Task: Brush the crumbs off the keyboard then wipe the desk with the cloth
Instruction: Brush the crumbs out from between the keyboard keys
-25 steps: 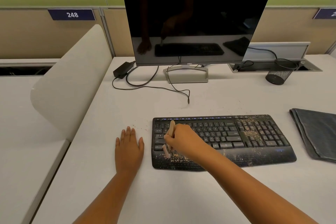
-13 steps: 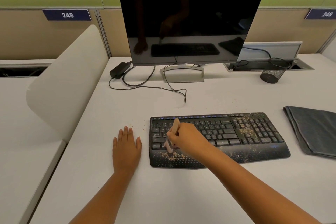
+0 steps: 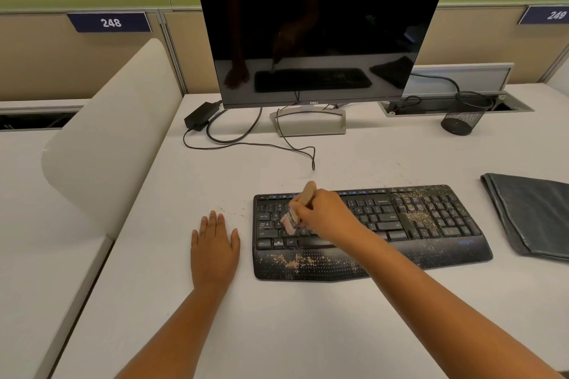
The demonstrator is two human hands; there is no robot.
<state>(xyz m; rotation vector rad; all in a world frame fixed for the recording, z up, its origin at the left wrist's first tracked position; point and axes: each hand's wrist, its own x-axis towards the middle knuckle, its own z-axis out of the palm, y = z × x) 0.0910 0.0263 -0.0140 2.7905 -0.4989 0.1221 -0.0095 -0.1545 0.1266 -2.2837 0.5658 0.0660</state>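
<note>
head | desk (image 3: pixel 308 332) bare in front of keyboard (image 3: pixel 431 224), divider (image 3: pixel 107 138) along left edge | left hand (image 3: pixel 214 248) flat, fingers straight, just left of keyboard | right hand (image 3: pixel 323 212) gripped brush (image 3: pixel 297 209), bristles on left keys | crumbs (image 3: pixel 415 215) on right keys, palm rest | cloth (image 3: pixel 532 215) folded at right, apart from both hands

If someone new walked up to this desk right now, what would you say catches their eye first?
Probably the black keyboard at the desk's front, thickly strewn with crumbs over its right-side keys and along the palm rest. Next, the right hand gripping a small wooden-handled brush on the left-side keys, while the left hand rests flat on the desk beside the keyboard. Behind them stands a large dark monitor.
</note>
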